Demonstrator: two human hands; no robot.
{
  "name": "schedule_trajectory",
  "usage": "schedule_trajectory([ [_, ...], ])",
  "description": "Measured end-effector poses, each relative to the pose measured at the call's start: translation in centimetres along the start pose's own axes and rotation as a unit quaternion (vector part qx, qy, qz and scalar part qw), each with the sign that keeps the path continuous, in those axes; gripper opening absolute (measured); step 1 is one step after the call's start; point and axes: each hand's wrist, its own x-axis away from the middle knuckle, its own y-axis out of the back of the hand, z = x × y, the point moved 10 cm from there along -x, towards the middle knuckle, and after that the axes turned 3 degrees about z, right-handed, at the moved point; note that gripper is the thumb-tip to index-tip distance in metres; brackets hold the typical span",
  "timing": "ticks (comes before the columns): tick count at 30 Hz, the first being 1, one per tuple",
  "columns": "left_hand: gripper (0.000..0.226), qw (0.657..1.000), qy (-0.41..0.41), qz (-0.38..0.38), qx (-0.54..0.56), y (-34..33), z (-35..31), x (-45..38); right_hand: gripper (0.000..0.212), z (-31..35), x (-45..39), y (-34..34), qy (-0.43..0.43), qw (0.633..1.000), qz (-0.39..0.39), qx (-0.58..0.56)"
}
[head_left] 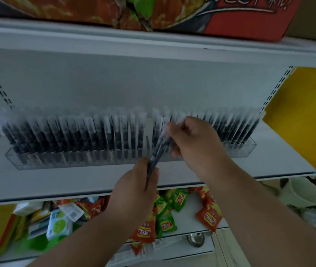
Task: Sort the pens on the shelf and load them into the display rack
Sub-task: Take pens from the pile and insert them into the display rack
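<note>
On a white shop shelf, a clear display rack is nearly full of upright pens, one gap left mid-row; left hand and right hand both pinch a pen just before it.

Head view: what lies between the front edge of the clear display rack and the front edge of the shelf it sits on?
Bare white shelf, crossed only by the left hand gripping pens, in the head view.
</note>
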Motion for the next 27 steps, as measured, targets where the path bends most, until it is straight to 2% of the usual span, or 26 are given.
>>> schedule_trajectory([
  [2,0.020,1.000,0.021,-0.012,0.012,0.4,0.7,-0.2,0.029,-0.6,-0.3,1.3,-0.015,0.998,-0.018,-0.058],
  [4,0.022,0.998,0.044,-0.021,0.034,0.7,1.5,-0.1,0.022,-0.5,-0.8,3.4,0.007,0.994,-0.066,-0.088],
  [7,0.024,0.997,0.039,-0.028,0.053,0.9,1.4,0.0,0.018,0.4,-1.4,4.9,0.071,0.992,-0.106,0.011],
  [11,0.023,0.995,0.033,-0.023,0.088,0.7,1.3,0.0,0.019,0.9,-2.3,3.1,0.104,0.980,-0.064,0.158],
  [16,0.022,0.993,0.031,-0.022,0.113,0.8,1.6,0.4,0.025,-0.5,-3.0,-1.2,0.097,0.961,0.044,0.256],
  [20,0.023,0.993,0.029,-0.034,0.109,1.1,1.6,0.5,0.035,-1.4,-3.0,-1.8,0.098,0.954,0.018,0.284],
  [24,0.024,0.995,0.021,-0.040,0.092,1.3,1.8,0.1,0.034,-1.3,-1.3,0.5,0.090,0.965,-0.056,0.240],
  [25,0.024,0.995,0.019,-0.040,0.089,1.2,1.7,-0.1,0.034,-0.9,-0.7,0.8,0.091,0.972,-0.060,0.206],
  [27,0.025,0.997,0.009,-0.022,0.076,0.6,1.0,-0.6,0.030,-0.8,-0.3,0.1,0.070,0.991,-0.018,0.111],
])
